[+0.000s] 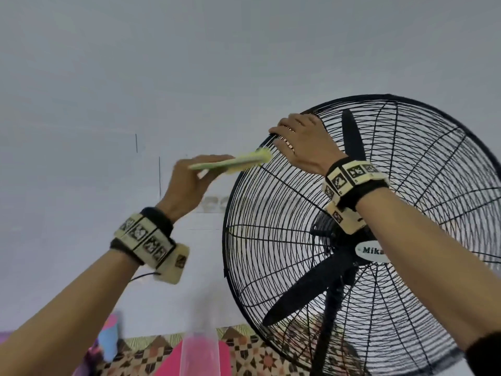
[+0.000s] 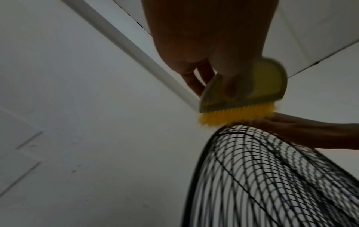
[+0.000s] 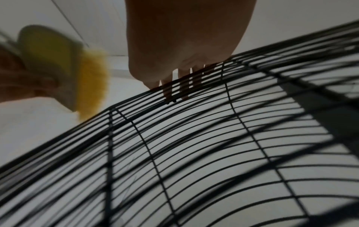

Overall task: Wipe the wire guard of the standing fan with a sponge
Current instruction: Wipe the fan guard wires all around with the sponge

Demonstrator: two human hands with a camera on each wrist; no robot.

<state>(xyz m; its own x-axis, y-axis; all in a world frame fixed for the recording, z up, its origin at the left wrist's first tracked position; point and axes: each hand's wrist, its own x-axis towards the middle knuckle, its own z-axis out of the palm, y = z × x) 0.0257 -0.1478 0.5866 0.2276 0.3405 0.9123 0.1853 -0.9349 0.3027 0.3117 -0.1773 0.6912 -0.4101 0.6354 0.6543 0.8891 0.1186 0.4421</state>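
Note:
A black wire guard (image 1: pixel 284 213) covers the standing fan at the right of the head view. My left hand (image 1: pixel 187 180) grips a flat yellow-green scrubber (image 1: pixel 233 162) whose yellow bristles (image 2: pixel 209 116) meet the guard's upper left rim (image 2: pixel 223 129). In the right wrist view the scrubber (image 3: pixel 64 66) sits blurred at the left, just off the rim. My right hand (image 1: pixel 301 142) lies over the top of the guard, its fingers (image 3: pixel 170 90) hooked over the rim wires (image 3: pixel 194 79). The black fan blades (image 1: pixel 349 137) stand still behind the wires.
A plain white wall (image 1: pixel 135 77) fills the background. Below lie a patterned floor (image 1: pixel 257 356), a pink object (image 1: pixel 173 365) and a clear upright cylinder (image 1: pixel 199 354). The fan's hub bears a white label (image 1: pixel 371 251), partly behind my right forearm.

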